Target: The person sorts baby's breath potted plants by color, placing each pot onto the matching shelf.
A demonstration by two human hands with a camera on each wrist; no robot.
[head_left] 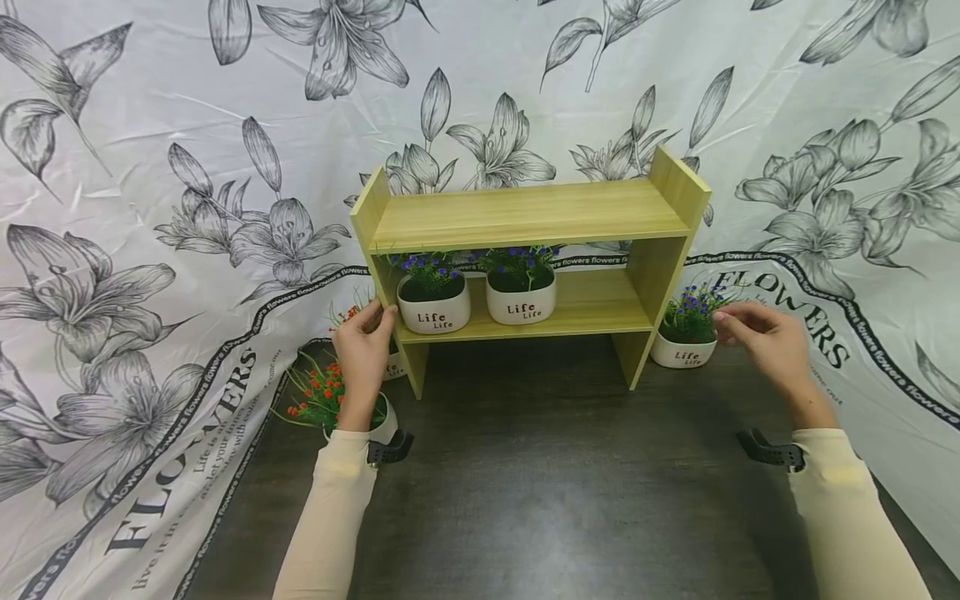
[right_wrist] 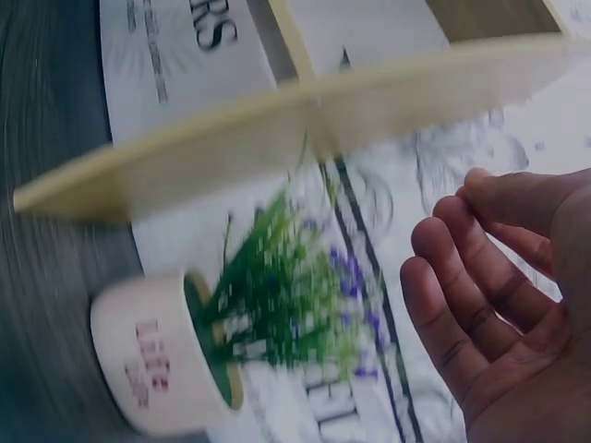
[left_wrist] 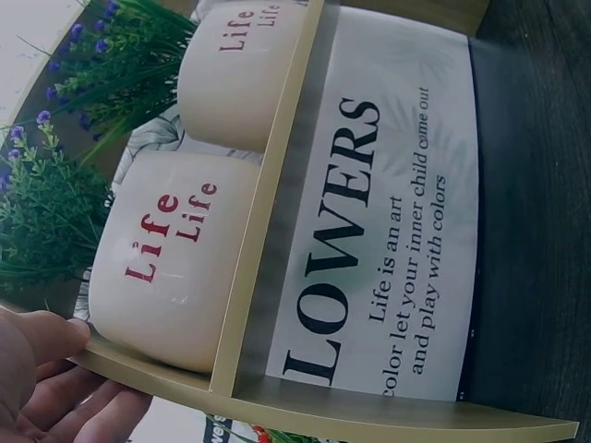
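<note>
Presently, a dark table (head_left: 525, 467) is bearing a pale-yellow two-tier wooden shelf (head_left: 525, 212) with two rounded white pots of purple flowers (head_left: 435, 315); a third such pot (head_left: 684, 353) is standing at its right. The left hand (head_left: 362, 350) is pinching the left panel (head_left: 413, 365); the right hand (head_left: 765, 337), fingers loosely curled, is holding nothing near that pot.

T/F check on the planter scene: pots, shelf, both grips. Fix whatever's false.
1. Two purple-flowered pots sit on the lower board of the shelf. True.
2. A third purple-flowered pot stands on the table, right of the shelf. True.
3. The left grip rests on the table. False: it holds the left side panel of the shelf.
4. The right grip is lifting the third pot. False: it holds nothing; the pot stands beside it.
5. Orange-red flowers show left of the shelf. True.
</note>
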